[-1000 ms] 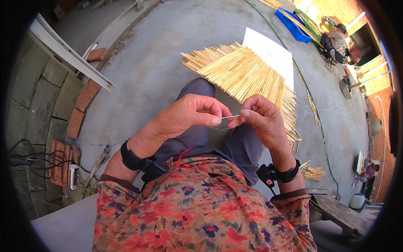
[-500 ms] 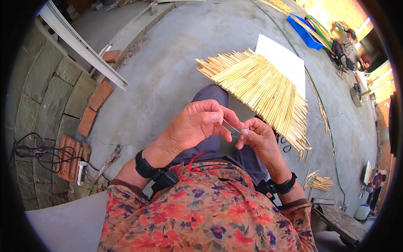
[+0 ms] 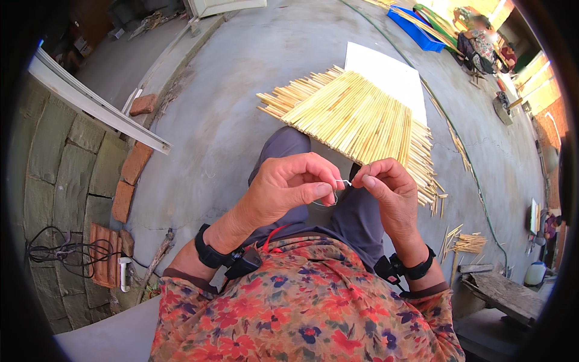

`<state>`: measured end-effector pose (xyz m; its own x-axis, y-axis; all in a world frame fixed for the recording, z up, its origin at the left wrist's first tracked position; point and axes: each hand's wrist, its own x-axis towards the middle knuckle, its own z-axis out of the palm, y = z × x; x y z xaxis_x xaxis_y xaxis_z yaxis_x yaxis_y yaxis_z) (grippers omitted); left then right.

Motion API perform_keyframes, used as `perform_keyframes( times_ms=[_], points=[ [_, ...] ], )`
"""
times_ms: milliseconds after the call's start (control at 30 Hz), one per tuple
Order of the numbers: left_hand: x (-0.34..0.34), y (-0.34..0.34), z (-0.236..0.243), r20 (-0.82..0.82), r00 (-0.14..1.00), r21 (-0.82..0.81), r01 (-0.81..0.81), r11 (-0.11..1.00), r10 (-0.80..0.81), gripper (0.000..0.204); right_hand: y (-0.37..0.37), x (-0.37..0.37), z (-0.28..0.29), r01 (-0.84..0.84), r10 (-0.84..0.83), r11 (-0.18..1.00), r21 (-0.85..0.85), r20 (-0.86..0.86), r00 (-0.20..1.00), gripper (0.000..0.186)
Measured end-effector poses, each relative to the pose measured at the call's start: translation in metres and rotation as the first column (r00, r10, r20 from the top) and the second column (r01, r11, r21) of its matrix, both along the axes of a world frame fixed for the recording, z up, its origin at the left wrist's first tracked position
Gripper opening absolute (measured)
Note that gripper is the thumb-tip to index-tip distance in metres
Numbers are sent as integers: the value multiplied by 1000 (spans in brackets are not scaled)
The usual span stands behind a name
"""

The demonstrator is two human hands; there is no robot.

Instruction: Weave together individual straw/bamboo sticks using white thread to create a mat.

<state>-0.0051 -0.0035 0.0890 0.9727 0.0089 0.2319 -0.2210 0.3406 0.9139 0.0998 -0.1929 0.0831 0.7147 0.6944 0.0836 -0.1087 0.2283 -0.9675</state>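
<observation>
A thin white thread [image 3: 344, 181] runs between my two hands above my lap. My left hand [image 3: 292, 184] pinches it between thumb and fingers, and a loose loop hangs under those fingertips. The thread's other part is in the fingertips of my right hand [image 3: 391, 188], with the thumb pressed to the index finger. Between the hands the thread looks crooked, perhaps twisted or knotted; it is too small to tell. Just beyond my knees lies a fan of straw-coloured stalks [image 3: 356, 114], laid side by side. Part of the fan rests on a white board [image 3: 389, 75].
More cut stalks [image 3: 469, 242] lie at the right, near a wooden bench [image 3: 506, 292]. A green hose [image 3: 476, 175] crosses the concrete floor. Bricks [image 3: 137, 163] and a black cable [image 3: 60, 253] are at the left. Far right, a person [image 3: 480, 43] sits near a blue crate [image 3: 416, 29].
The thread, stretched at a slant before, is now short and crooked between the fingertips. My right hand has risen level with the left. The whole view has shifted slightly.
</observation>
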Motion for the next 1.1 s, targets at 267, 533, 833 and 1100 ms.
perform_keyframes(
  times_ms=[267, 533, 833, 1100],
  points=[
    [3, -8, 10, 18, 999, 137, -52, 989, 50, 7, 4, -10, 18, -38, 31, 998, 47, 134, 990, 12],
    [2, -17, 18, 14, 989, 253, -146, 956, 147, 10, 2, -8, 21, -39, 30, 999, 38, 221, 975, 15],
    [2, -18, 38, 359, 904, 580, -411, 704, 233, 15, 4, -5, 31, -62, 31, 978, 199, 155, 987, 15],
    [-9, -21, 74, 608, 793, 318, -205, 926, -34, 10, 6, -5, 35, -282, 291, 906, 317, 20, 957, 9]
  ],
)
